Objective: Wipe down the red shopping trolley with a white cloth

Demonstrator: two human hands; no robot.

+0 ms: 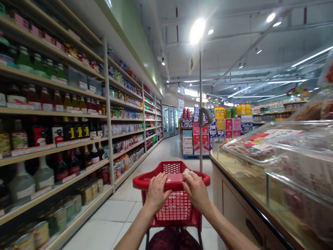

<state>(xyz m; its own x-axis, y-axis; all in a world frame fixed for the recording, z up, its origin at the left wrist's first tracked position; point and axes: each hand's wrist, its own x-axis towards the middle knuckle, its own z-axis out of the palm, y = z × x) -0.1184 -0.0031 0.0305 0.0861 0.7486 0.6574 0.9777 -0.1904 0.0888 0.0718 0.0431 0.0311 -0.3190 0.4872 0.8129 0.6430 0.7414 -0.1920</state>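
A red plastic shopping cart [173, 207] with a mesh basket stands straight in front of me. My left hand [156, 191] lies over the left part of its handle [174, 177], fingers bent across the top and thumb pointing inward. On the right part of the handle, my right hand [197, 191] is curled over the bar. A small white crumpled thing [186, 172], perhaps tissue, shows at the right fingertips. The basket's inside is mostly hidden by the handle and my hands.
Long shelves [73, 144] of bottles and cans line the left. Close on the right is a counter [221, 163] with clear plastic food packs [255, 142]. A metal pole [201, 83] rises beyond the cart. Stacked boxes [194, 139] stand ahead beside the tiled aisle [153, 159].
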